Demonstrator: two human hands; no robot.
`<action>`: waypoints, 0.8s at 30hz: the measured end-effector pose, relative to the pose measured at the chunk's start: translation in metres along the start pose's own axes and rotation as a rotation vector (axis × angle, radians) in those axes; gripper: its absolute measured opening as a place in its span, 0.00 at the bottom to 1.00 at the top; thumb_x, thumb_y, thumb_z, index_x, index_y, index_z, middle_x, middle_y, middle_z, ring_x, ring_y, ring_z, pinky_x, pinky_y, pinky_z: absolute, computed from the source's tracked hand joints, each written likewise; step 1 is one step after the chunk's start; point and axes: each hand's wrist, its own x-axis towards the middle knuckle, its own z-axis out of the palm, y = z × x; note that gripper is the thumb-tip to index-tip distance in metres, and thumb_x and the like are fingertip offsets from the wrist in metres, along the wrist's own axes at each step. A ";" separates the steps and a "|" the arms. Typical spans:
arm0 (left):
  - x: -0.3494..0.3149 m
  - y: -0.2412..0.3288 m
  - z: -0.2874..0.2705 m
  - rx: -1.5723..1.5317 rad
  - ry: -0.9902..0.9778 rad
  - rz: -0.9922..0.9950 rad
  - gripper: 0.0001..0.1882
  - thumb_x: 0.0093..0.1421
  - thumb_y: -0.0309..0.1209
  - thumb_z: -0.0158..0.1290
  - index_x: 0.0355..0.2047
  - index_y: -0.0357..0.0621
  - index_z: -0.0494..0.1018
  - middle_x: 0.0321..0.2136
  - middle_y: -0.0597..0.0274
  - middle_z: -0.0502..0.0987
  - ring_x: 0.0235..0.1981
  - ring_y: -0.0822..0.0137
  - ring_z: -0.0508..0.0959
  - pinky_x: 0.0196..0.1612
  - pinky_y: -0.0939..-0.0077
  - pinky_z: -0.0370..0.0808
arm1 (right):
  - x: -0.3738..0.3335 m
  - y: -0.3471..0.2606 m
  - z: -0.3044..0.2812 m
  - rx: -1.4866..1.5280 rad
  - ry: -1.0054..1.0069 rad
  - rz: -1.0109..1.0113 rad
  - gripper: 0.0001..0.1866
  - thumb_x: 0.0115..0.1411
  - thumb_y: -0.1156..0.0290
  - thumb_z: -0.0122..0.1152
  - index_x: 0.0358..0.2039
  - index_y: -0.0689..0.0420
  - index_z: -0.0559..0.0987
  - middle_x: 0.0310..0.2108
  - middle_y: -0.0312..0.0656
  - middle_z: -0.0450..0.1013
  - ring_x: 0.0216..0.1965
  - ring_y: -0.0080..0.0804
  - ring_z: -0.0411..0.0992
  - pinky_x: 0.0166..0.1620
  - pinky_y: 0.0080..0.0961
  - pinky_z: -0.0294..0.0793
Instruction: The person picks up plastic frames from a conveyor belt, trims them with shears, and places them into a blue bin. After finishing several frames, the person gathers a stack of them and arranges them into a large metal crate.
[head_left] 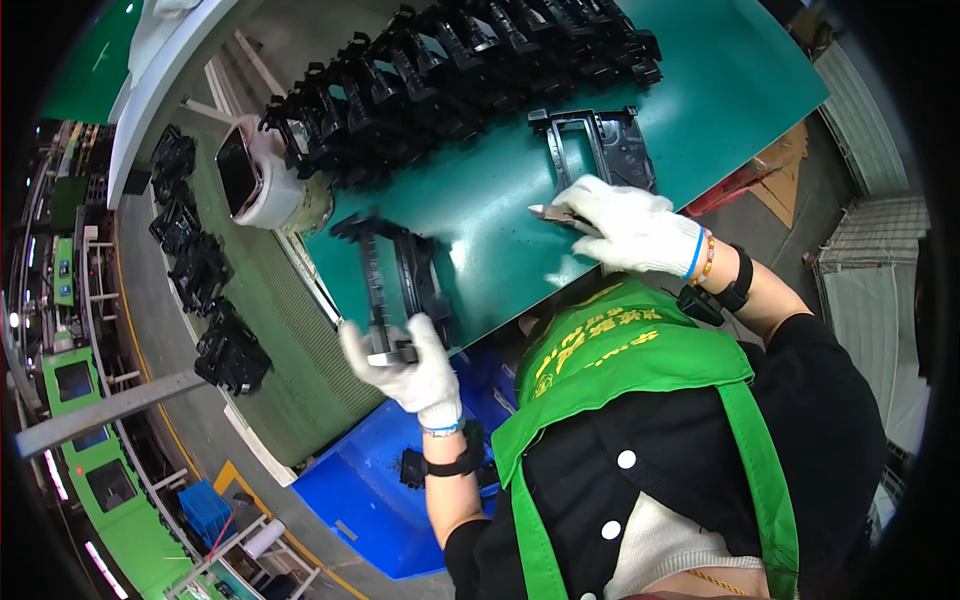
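Note:
My left hand [405, 378], in a white glove, grips the near end of a black plastic frame [408, 275] that has a long rectangular opening. The frame is tilted over the table's left front edge. In my gloved right hand [635, 228] is a small hand tool [552, 214] with a pale metal tip pointing left; the fingers hide the rest, so its exact kind does not show. Just beyond that hand a second black plastic frame [601, 140] lies on the green tabletop [490, 235]. The tool's tip is apart from the left-hand frame.
Rows of similar black parts [450, 75] cover the table's far side. A white tub [270, 190] stands at its left corner. Below is a blue bin [375, 500] with black scraps. More black parts [230, 345] line a green conveyor belt [315, 390] on the left.

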 end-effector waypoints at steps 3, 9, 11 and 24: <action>-0.007 -0.014 0.019 -0.301 0.210 -0.421 0.28 0.62 0.34 0.61 0.61 0.44 0.68 0.42 0.58 0.78 0.39 0.63 0.79 0.42 0.68 0.77 | -0.007 0.010 -0.002 -0.153 0.028 0.115 0.24 0.62 0.73 0.60 0.60 0.52 0.73 0.42 0.46 0.75 0.41 0.48 0.79 0.47 0.38 0.79; -0.022 -0.047 0.016 -0.959 0.172 -0.913 0.28 0.64 0.32 0.61 0.63 0.47 0.67 0.40 0.58 0.79 0.42 0.65 0.79 0.46 0.64 0.78 | -0.009 0.033 0.010 -0.059 0.125 0.222 0.27 0.60 0.75 0.62 0.61 0.52 0.74 0.44 0.50 0.78 0.45 0.49 0.79 0.49 0.40 0.80; -0.012 -0.041 0.012 -0.881 0.093 -0.951 0.30 0.65 0.32 0.59 0.65 0.46 0.64 0.41 0.57 0.78 0.41 0.65 0.79 0.47 0.64 0.78 | -0.017 0.043 0.008 -0.024 0.197 0.175 0.26 0.59 0.75 0.62 0.60 0.53 0.75 0.43 0.50 0.79 0.44 0.49 0.79 0.48 0.40 0.80; 0.039 0.113 0.035 -0.791 -0.766 -0.863 0.16 0.63 0.19 0.57 0.51 0.40 0.78 0.44 0.61 0.79 0.44 0.67 0.79 0.51 0.66 0.78 | -0.155 0.091 -0.065 0.533 0.569 0.367 0.18 0.49 0.88 0.58 0.42 0.60 0.76 0.34 0.39 0.75 0.33 0.24 0.73 0.35 0.27 0.76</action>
